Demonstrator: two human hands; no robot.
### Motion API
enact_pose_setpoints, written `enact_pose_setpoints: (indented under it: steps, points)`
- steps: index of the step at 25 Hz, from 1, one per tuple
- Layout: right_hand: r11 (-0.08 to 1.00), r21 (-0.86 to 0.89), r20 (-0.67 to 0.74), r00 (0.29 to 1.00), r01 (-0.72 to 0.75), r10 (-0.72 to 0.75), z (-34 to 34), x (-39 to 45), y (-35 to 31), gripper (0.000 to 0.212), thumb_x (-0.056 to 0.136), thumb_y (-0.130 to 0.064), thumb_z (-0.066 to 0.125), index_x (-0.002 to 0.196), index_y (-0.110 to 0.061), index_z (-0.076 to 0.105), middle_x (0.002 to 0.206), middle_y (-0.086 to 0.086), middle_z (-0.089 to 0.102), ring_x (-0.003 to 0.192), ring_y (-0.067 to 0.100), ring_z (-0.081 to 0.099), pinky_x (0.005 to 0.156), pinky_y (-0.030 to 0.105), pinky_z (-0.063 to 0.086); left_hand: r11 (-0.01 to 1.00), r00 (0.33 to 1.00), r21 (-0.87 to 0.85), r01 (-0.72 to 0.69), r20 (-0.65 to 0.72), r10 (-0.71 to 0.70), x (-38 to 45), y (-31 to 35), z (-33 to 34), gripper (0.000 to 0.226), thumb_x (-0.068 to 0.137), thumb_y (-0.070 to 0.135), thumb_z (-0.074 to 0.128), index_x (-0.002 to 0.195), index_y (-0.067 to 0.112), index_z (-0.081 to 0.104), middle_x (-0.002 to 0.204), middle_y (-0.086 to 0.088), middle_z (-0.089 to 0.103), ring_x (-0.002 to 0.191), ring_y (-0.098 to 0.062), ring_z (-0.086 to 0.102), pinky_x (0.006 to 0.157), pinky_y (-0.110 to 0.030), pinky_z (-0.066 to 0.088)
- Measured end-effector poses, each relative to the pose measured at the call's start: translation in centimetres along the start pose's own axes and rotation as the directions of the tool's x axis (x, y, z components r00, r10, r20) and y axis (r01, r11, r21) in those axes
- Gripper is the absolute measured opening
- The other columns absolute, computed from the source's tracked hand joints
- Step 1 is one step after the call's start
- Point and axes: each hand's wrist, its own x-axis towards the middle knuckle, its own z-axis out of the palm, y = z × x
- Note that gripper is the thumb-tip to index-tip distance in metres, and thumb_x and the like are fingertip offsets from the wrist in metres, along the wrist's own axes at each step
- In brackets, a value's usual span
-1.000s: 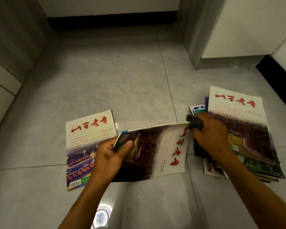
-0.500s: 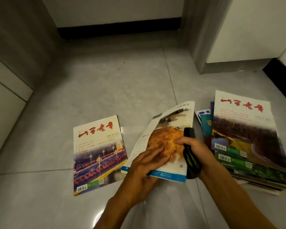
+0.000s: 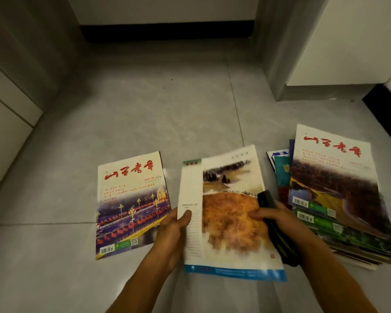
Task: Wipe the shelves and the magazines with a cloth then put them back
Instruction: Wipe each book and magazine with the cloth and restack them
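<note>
Wiping step, mid-mag: left hand [image 3: 171, 231] pinches left edge of magazine [image 3: 226, 213] held over floor [image 3: 145, 114] btwn single mag [image 3: 131, 204] & stack [image 3: 339, 199], right hand [image 3: 278, 219] grips dark cloth [image 3: 274, 224] on its right edge; next likely wipe across cover, w/ left bracing.

Scene dimly lit, warm-grey cast throughout. Floor tiles [image 3: 145, 114] brightest at centre; soft sheen seen at 6 o'clock, between forearms. Deep shadow held at 10 o'clock along cabinet face [image 3: 20, 53] and at 12 o'clock under dark baseboard [image 3: 167, 33]. White panel [image 3: 348, 41] at 2 o'clock lit evenly, no glare. Wide-angle bending noted: straight edges curved toward frame borders. Slight motion blur seen on printed text of magazine covers [image 3: 131, 199]; fine print unreadable. Edges of stack [image 3: 339, 199] at 3 o'clock smeared.
</note>
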Motion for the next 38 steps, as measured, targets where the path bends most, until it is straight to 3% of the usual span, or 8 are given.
enact_pose_setpoints:
  steps: [3, 6, 11, 16, 21, 25, 31, 38]
  points:
    - [0.85, -0.49, -0.386, 0.827, 0.193, -0.41, -1.7, 0.6, 1.2, 0.041, 0.082, -0.019, 0.074, 0.111, -0.02, 0.045, 0.096, 0.002, 0.061, 0.08, 0.02, 0.062, 0.064, 0.03, 0.049, 0.99, 0.991, 0.141, -0.011, -0.128, 0.029, 1.5, -1.6, 0.2, 0.016, 0.095, 0.015, 0.055, 0.108, 0.02, 0.063, 0.098, -0.007, 0.074, 0.09, -0.03, 0.071, 0.081, -0.051, 0.057]
    - [0.455, -0.809, -0.131, 0.641, 0.371, -0.756, -0.4, 0.5, 3.7, 0.043, 0.076, -0.029, 0.079, 0.107, -0.022, 0.049, 0.091, -0.006, 0.06, 0.079, 0.016, 0.06, 0.064, 0.024, 0.048, 0.924, 0.984, 0.379, -0.053, -0.136, 0.112, 2.9, -3.6, 0.5, 0.014, 0.095, 0.02, 0.057, 0.107, 0.023, 0.061, 0.111, -0.003, 0.069, 0.092, -0.021, 0.068, 0.085, -0.046, 0.056]
    - [0.087, -0.992, 0.034, 0.839, 0.097, -0.542, 0.8, 5.1, 12.0, 0.072, 0.086, -0.066, 0.044, 0.14, -0.02, 0.043, 0.152, 0.007, 0.035, 0.135, 0.032, 0.039, 0.113, 0.045, 0.026, 0.565, 0.908, 0.813, -0.14, -0.122, 0.401, 3.7, -4.0, 0.1, 0.013, 0.092, 0.025, 0.06, 0.103, 0.022, 0.053, 0.101, 0.012, 0.055, 0.086, -0.007, 0.057, 0.07, -0.016, 0.045]
    - [-0.356, -0.794, 0.608, 0.664, 0.493, -0.436, 1.3, 6.2, 14.1, 0.055, 0.094, -0.046, 0.033, 0.144, -0.025, 0.035, 0.152, 0.0, 0.032, 0.138, 0.023, 0.036, 0.114, 0.043, 0.025, 0.373, 0.901, 0.911, -0.175, -0.004, 0.433, 5.3, -3.7, -2.0, 0.01, 0.093, 0.025, 0.059, 0.094, 0.015, 0.061, 0.097, 0.0, 0.066, 0.092, -0.018, 0.066, 0.083, -0.025, 0.05]
    - [0.27, -0.962, -0.127, 0.798, 0.046, -0.589, 0.6, 11.0, 8.0, 0.06, 0.096, -0.031, 0.052, 0.15, -0.017, 0.028, 0.158, 0.006, 0.022, 0.145, 0.029, 0.019, 0.117, 0.048, 0.022, 0.457, 0.932, 0.866, -0.203, 0.028, 0.361, 5.8, -2.9, -2.1, 0.01, 0.091, 0.023, 0.063, 0.099, 0.017, 0.062, 0.102, 0.005, 0.066, 0.092, -0.011, 0.065, 0.088, -0.032, 0.054]
    - [-0.176, -0.869, 0.476, 0.681, 0.463, -0.557, 7.6, 11.9, 9.0, 0.067, 0.084, -0.031, 0.07, 0.143, -0.02, 0.041, 0.151, 0.003, 0.037, 0.14, 0.024, 0.032, 0.114, 0.045, 0.029, 0.401, 0.927, 0.905, -0.144, -0.018, 0.375, 5.9, -3.1, -2.1, 0.009, 0.093, 0.027, 0.059, 0.09, 0.019, 0.057, 0.087, 0.007, 0.062, 0.082, -0.01, 0.063, 0.066, -0.007, 0.043]
    - [0.17, -0.971, 0.03, 0.795, 0.166, -0.606, 0.7, 15.6, 4.2, 0.058, 0.096, -0.023, 0.053, 0.149, -0.019, 0.03, 0.158, 0.004, 0.022, 0.146, 0.026, 0.017, 0.119, 0.043, 0.017, 0.431, 0.93, 0.887, -0.169, -0.001, 0.367, 6.0, -2.6, -1.9, 0.009, 0.092, 0.028, 0.06, 0.093, 0.022, 0.053, 0.091, 0.013, 0.056, 0.081, -0.002, 0.056, 0.075, -0.018, 0.048]
    - [-0.099, -0.811, 0.548, 0.688, 0.577, -0.476, 10.3, 14.5, 6.1, 0.058, 0.094, -0.025, 0.057, 0.147, -0.023, 0.034, 0.157, -0.001, 0.026, 0.145, 0.019, 0.019, 0.12, 0.04, 0.011, 0.413, 0.92, 0.892, -0.186, 0.011, 0.391, 6.2, -2.5, -2.4, 0.009, 0.091, 0.025, 0.062, 0.089, 0.024, 0.054, 0.078, 0.02, 0.051, 0.066, 0.007, 0.049, 0.058, -0.007, 0.041]
